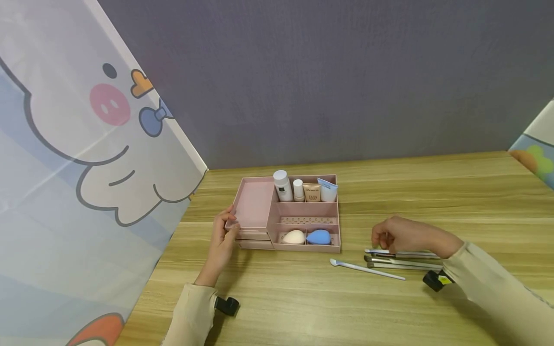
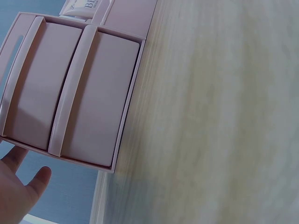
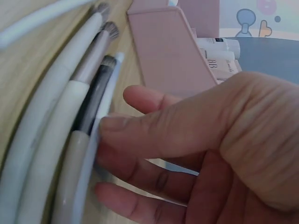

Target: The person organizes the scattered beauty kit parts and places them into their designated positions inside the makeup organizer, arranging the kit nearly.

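Note:
A pink cosmetics organizer (image 1: 255,202) stands on the table. My left hand (image 1: 222,240) rests against its left front corner. In the left wrist view, the thumb (image 2: 38,181) stands apart from the drawer fronts (image 2: 100,98). My right hand (image 1: 402,235) is right of the organizer, above a bundle of makeup brushes (image 1: 404,264). Its thumb and forefinger pinch a thin white makeup brush (image 3: 110,86) at the bundle's edge; the contact is partly hidden. Other brushes (image 3: 51,102) with pale handles lie alongside. One separate white makeup brush (image 1: 368,269) lies nearer the front.
In the organizer's back row stand a white bottle (image 1: 283,186), a small white-capped bottle (image 1: 298,191), a BB cream tube (image 1: 312,193) and a blue-white tube (image 1: 328,191). Its front compartments hold a cream makeup sponge (image 1: 294,237) and a blue one (image 1: 319,237). A grey panel (image 1: 346,81) rises behind.

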Available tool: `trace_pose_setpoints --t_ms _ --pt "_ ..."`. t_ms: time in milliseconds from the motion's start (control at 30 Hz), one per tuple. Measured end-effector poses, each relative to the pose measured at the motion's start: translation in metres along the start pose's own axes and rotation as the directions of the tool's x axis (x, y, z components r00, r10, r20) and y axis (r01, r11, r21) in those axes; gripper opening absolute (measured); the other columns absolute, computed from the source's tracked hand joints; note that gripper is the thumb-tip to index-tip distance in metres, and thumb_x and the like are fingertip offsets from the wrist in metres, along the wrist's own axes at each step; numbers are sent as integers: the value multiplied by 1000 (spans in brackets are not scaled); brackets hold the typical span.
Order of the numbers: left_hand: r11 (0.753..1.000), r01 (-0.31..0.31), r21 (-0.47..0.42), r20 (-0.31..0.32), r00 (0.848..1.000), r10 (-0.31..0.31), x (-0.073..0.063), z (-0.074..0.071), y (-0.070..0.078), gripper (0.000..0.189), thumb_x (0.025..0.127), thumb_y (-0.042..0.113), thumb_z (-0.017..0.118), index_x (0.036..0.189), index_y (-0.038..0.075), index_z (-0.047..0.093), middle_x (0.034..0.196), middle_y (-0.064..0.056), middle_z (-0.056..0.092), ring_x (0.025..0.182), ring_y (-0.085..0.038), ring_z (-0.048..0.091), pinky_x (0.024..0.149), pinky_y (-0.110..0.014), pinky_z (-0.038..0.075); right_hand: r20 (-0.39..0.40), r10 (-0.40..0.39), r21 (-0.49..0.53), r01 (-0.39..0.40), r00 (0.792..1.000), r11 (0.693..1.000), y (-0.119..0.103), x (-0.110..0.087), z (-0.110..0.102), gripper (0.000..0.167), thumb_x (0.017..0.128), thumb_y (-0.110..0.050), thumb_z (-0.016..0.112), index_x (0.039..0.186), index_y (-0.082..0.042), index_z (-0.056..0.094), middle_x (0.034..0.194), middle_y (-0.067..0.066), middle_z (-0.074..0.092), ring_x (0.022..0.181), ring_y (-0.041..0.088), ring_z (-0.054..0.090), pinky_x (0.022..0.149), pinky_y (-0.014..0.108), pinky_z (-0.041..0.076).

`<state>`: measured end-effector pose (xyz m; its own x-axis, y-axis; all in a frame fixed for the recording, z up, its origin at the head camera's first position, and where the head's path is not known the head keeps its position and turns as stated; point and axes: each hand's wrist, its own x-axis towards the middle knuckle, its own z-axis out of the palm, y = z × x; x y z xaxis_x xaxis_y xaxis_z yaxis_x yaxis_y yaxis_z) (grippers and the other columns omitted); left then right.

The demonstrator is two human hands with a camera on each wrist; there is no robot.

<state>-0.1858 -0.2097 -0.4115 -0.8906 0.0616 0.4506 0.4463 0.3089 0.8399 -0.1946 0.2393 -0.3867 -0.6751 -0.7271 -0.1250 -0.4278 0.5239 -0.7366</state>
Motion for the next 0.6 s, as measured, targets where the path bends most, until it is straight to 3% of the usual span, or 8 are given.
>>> trace_pose_setpoints --t_ms 267,600 --pt "1000 2 7 1 1000 -2 0 0 0 17 96 -3 46 112 -8 44 149 -25 34 138 -40 31 80 -18 43 3 37 3 -37 999 999 2 0 1 38 68 21 56 92 -6 65 75 -3 54 67 6 50 59 27 49" --pt "1000 11 18 -4 1000 -10 0 0 0 17 96 -2 47 111 -8 44 149 -25 34 141 -39 28 84 -18 38 -9 -14 -76 13 1000 997 7 3 1 28 72 14 63 88 -10 67 73 -9 55 66 2 47 58 24 43"
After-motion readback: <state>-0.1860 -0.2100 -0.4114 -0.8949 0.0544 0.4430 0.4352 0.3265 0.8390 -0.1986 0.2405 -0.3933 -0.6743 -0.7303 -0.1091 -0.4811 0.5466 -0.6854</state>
